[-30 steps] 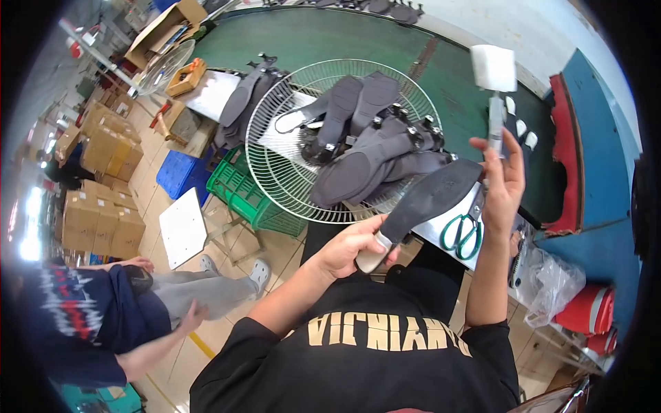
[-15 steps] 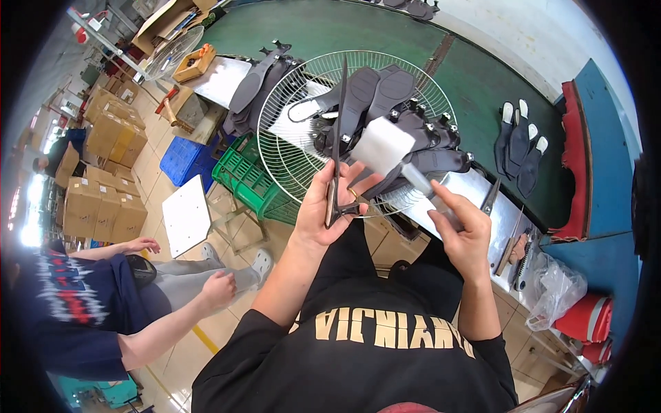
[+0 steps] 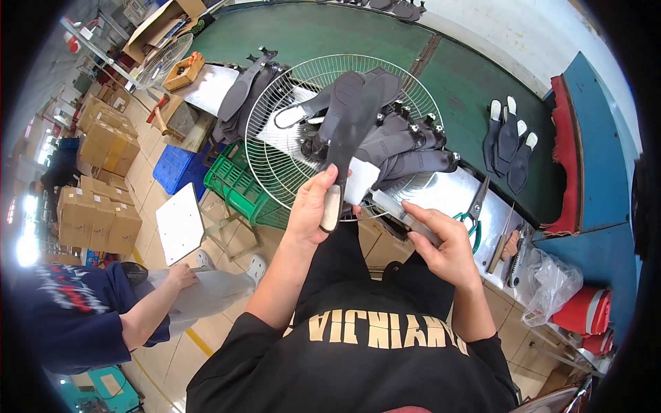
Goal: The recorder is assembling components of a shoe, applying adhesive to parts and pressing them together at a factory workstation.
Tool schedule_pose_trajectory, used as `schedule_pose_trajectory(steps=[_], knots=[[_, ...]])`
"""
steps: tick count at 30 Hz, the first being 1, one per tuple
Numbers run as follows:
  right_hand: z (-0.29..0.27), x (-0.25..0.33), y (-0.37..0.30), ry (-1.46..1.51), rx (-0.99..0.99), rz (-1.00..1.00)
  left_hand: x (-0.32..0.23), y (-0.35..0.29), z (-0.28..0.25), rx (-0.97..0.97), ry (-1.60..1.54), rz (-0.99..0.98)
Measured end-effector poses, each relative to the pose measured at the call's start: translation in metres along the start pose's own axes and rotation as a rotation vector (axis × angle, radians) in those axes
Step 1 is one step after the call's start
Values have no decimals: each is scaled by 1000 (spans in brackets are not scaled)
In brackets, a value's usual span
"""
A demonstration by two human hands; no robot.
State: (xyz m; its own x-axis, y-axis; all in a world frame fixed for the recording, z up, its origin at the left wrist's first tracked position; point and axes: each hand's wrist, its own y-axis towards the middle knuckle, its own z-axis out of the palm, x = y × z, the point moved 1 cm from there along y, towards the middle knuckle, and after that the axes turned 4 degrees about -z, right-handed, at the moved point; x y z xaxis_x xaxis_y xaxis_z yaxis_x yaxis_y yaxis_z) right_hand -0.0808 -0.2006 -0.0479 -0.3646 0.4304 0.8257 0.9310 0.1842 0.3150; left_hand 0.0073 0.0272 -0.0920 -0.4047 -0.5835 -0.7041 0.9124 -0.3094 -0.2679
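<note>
My left hand [image 3: 309,206] is closed round the heel end of a long black shoe sole [image 3: 349,141], which is partly smeared by motion. A pale patch shows at its lower end, beside my thumb. In my right hand [image 3: 447,241] is the handle of a mallet [image 3: 361,181] with a white block head. That head is close against the right side of the sole; whether they touch I cannot tell. Beyond my hands, a wire fan guard [image 3: 264,177] surrounds a pile of grey-black sandals [image 3: 396,143] with more soles.
Green-handled scissors [image 3: 476,206] lie right of my right hand. Several white-tipped soles [image 3: 506,141] rest on the green bench [image 3: 289,31]. A green crate [image 3: 236,182], a blue bin [image 3: 177,167] and a white board [image 3: 180,224] stand left. A co-worker's arm [image 3: 153,313] is at lower left.
The sole has turned from edge-on to show its broad face. The mallet head has come down and left beside it. Further left, the co-worker's arm has moved.
</note>
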Motion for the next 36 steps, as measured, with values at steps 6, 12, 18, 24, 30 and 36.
schedule_pose_trajectory(steps=[6, 12, 18, 24, 30, 36], knots=[[-2, -5, -13, 127, -28, 80, -3, 8, -2, -55, -15, 97], [-16, 24, -14, 221, -91, 90, 5, 7, 1, -130, 50, 205], [2, 37, 6, -1, -112, -190, 21, 6, -3, -214, 256, 450], [9, 32, 3, -75, -102, -135, 20, -2, 8, -230, 295, 572], [16, 27, 4, -57, -106, -97, 20, -2, 4, -238, 262, 582], [18, 26, 6, -54, -105, -135, 23, 3, 0, -287, 182, 567]])
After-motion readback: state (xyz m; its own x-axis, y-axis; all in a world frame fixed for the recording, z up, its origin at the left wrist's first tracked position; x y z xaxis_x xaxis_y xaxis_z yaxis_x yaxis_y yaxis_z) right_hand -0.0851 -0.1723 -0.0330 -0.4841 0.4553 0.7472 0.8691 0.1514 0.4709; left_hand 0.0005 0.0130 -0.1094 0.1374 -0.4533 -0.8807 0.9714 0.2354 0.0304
